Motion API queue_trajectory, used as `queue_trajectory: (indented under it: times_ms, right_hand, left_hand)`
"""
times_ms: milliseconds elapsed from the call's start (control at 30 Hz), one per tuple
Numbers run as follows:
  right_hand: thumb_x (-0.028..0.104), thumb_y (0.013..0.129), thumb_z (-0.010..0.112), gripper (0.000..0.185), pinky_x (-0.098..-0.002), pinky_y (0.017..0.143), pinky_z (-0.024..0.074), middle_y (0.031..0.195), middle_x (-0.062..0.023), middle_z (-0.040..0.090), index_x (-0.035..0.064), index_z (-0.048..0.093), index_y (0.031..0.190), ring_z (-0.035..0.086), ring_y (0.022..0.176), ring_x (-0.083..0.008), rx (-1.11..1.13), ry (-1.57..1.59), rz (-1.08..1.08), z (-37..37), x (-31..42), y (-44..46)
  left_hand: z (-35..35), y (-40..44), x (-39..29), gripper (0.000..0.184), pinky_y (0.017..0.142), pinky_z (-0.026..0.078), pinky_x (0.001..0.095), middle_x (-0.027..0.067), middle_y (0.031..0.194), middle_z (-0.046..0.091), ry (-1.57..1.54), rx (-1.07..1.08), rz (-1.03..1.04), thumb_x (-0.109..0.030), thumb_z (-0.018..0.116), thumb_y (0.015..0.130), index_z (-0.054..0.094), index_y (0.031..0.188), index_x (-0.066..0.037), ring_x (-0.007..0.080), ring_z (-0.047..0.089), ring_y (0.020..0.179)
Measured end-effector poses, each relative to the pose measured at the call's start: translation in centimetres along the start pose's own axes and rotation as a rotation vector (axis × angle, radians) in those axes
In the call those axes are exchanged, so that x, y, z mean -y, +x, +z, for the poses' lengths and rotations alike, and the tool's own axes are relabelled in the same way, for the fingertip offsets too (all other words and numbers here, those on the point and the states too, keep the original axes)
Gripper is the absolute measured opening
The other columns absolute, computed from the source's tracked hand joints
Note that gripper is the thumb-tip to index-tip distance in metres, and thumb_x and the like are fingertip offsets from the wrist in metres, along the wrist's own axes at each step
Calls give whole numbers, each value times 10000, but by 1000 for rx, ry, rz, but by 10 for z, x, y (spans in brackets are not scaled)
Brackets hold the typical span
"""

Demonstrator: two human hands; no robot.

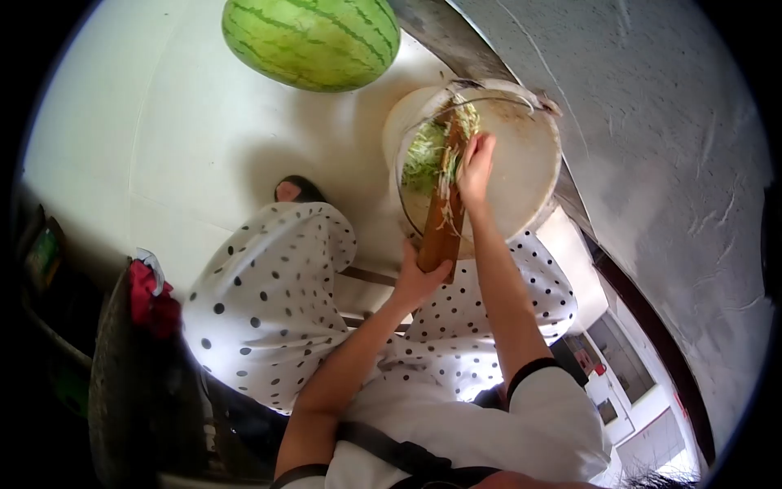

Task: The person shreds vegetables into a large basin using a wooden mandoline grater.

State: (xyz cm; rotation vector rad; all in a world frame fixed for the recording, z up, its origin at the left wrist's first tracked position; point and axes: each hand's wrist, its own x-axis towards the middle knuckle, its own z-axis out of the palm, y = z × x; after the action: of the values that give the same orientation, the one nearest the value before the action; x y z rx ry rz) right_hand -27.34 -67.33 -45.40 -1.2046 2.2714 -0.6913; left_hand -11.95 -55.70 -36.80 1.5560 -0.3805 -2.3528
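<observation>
A long wooden board [442, 234] leans inside a white bucket [521, 191], its lower end sticking out over the near rim. My left hand [421, 279] is wrapped round that lower end. Against the upper part of the board rests my right hand [475, 169], its fingers curled over something greenish that is mostly hidden. Pale green shreds [423, 159] lie in the bucket on the left side, and more cling to the board. The bucket's wire handle lies across its far side.
A large striped watermelon [314, 41] lies on the pale floor [179, 122] beyond the bucket. A grey wall [652, 122] rises on the right. Red cloth [152, 300] and dark items stand at the left. My knees in dotted trousers flank the bucket's near side.
</observation>
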Motion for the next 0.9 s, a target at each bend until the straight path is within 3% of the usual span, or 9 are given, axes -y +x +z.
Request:
queue_trajectory:
  times_ms: [67,200,267,333,467,600,733,833,900]
  right_hand:
    - [136,911,420,109,-420,601,410,768,-227,521,35,406,949,515,680,-398,78,-79,54,10,-3,25]
    - [191,914,448,158,-392,578,407,751,-224,500,40,407,924,483,616,-370,82,-120,-37,-13,-7,-8]
    - [157,898,461,146,-429,613,416,779,-215,551,16,423,895,529,705,-394,-48,-65,-102,-11,-12,-24]
    - [153,893,468,143,-434,613,416,776,-212,553,18,422,888,529,704,-397,-18,-103,-64,2,-16,10]
    - [143,879,487,135,-461,608,410,752,-213,553,25,421,885,529,693,-411,10,-243,-71,6,-22,14]
    - [165,894,474,158,-470,617,410,789,-235,557,33,402,945,531,718,-429,-4,-19,21,-12,-9,-25]
    - [183,913,433,155,-448,623,411,792,-222,557,42,386,957,566,727,-399,42,-160,135,-2,-8,23]
    - [197,916,434,162,-405,577,411,696,-156,554,36,415,914,539,608,-298,-48,-110,62,0,-63,21]
    - [235,890,507,221,-329,557,405,658,-75,526,25,472,833,453,562,-179,-35,105,112,-9,-49,16]
  left_hand:
    - [-6,-1,-7,971,588,473,273,188,1015,556,25,-1,-43,-259,645,775,-73,1316,107,190,585,740]
    - [0,-1,1,963,599,471,273,192,1015,554,-85,25,-137,-244,646,776,-70,1322,97,187,579,761]
    - [1,0,1,956,607,474,280,191,1022,553,-77,59,-40,-224,640,782,-82,1321,96,188,580,783]
    - [3,2,9,919,535,462,262,182,1011,556,-43,-12,21,-202,632,785,-58,1312,99,165,582,702]
    - [3,-2,0,888,545,467,269,187,1011,551,-69,46,-51,-194,629,787,-32,1301,100,175,586,718]
    - [0,2,-1,880,561,471,275,195,985,555,-109,45,-72,-200,633,779,-14,1294,101,189,589,729]
    - [2,6,13,837,499,455,263,193,959,562,-121,8,-12,-198,634,774,36,1284,90,170,579,668]
    - [0,1,-3,821,486,449,259,188,946,568,-54,54,-119,-201,635,774,55,1280,84,165,572,646]
    - [2,9,11,857,473,444,256,182,934,572,-95,32,14,-202,638,773,21,1290,92,161,568,630]
